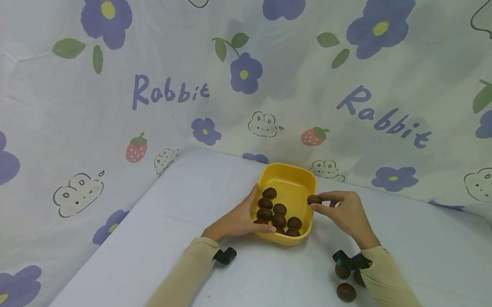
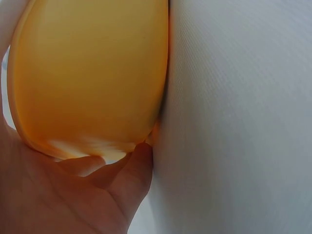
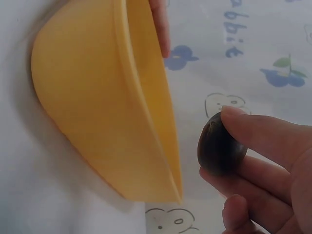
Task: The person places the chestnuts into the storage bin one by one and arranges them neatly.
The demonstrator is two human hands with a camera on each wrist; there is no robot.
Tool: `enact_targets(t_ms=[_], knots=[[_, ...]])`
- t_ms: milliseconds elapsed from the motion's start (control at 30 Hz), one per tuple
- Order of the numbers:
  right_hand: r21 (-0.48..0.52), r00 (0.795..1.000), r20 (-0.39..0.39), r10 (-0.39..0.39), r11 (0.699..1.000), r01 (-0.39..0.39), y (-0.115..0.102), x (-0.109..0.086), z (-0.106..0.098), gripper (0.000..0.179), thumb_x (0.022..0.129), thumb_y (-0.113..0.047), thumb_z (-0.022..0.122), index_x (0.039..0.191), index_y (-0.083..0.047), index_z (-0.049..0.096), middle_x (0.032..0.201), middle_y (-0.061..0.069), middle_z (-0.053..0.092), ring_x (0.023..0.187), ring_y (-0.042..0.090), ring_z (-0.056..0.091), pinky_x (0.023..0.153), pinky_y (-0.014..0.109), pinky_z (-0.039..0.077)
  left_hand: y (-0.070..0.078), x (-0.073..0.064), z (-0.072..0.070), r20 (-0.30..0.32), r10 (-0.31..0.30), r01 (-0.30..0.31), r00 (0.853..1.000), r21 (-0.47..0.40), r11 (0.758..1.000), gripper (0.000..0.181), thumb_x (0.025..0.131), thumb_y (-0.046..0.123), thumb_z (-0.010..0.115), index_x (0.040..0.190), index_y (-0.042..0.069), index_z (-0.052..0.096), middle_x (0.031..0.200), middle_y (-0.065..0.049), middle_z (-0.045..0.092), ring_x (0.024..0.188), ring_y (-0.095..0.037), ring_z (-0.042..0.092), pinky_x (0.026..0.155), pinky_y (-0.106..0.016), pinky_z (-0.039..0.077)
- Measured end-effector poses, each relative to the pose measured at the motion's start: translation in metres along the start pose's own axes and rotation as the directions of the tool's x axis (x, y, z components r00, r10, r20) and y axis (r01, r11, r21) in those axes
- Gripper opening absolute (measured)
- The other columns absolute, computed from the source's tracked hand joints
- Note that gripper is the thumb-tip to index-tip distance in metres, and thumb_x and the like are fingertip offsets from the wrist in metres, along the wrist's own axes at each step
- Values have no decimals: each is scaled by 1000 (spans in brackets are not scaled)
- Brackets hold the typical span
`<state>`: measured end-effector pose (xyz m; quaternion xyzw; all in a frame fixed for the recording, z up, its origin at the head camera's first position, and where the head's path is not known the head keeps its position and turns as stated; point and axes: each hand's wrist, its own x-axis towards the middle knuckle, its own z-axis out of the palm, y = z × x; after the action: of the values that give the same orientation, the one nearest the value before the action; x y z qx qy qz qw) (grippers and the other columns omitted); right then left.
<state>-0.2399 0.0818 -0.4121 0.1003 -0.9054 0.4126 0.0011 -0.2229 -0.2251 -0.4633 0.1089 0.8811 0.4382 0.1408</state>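
Observation:
A yellow plastic box [image 1: 279,239] with rounded corners stands on the table, several brown chestnuts [image 1: 279,221] lying mostly in its near and left part. My left hand [image 1: 240,221] grips the box at its near left corner, thumb over the near rim and fingers along the side. In the left wrist view the yellow wall [image 2: 92,73] fills the space by that hand. My right hand [image 1: 346,212] pinches one chestnut [image 3: 222,146] between thumb and fingers, at the right rim and above it. The right wrist view shows this chestnut apart from the box wall [image 3: 87,92].
Near my right forearm, a few loose chestnuts [image 1: 346,292] lie on the white tabletop [image 1: 271,297], partly hidden by the sleeve and the black wrist camera [image 1: 351,261]. Behind the table hangs a printed cloth [image 1: 286,84] with flowers and rabbits.

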Motion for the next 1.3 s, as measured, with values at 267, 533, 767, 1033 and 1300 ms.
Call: enact_targets(t_ms=[267, 533, 767, 1033, 1300], knots=[[-4, 999, 49, -16, 1000, 16, 0, 8, 17, 45, 84, -38, 86, 117, -7, 79, 108, 10, 80, 78, 22, 54, 56, 25, 41, 1, -2, 0, -2, 5, -5, 1000, -2, 1000, 142, 68, 73, 84, 166, 32, -10, 177, 1, 1, 163, -26, 13, 132, -54, 18], [-7, 997, 72, -34, 999, 35, 4, 16, 31, 40, 85, -35, 86, 113, -8, 80, 104, 10, 79, 75, 20, 53, 58, 24, 42, 0, -1, 0, 4, 10, -10, 1000, 0, 1000, 142, 69, 71, 85, 166, 31, -11, 177, -1, 1, 163, -28, 13, 132, -55, 17], [-25, 992, 122, -42, 999, 45, 5, 23, 40, 33, 86, -32, 85, 110, -9, 81, 107, 9, 80, 86, 21, 57, 72, 28, 48, -2, 0, 1, -1, 14, -14, 1000, -4, 1000, 140, 70, 68, 85, 166, 33, -11, 177, 0, 2, 163, -27, 14, 131, -55, 18], [-102, 985, 170, -32, 994, 50, 2, 30, 49, 31, 87, -30, 85, 110, -10, 81, 109, 7, 79, 94, 21, 62, 88, 38, 58, -2, 1, 1, -5, 26, -26, 1000, -20, 999, 138, 73, 61, 86, 167, 29, -9, 177, -3, 3, 162, -29, 16, 131, -58, 20], [-147, 978, 203, -47, 986, 78, -3, 32, 52, 32, 87, -27, 85, 111, -6, 80, 111, 11, 80, 103, 25, 72, 98, 48, 60, -3, 3, 2, -2, 15, -15, 1000, -12, 1000, 139, 73, 62, 87, 167, 27, -9, 177, -2, 0, 163, -28, 14, 131, -56, 18]])
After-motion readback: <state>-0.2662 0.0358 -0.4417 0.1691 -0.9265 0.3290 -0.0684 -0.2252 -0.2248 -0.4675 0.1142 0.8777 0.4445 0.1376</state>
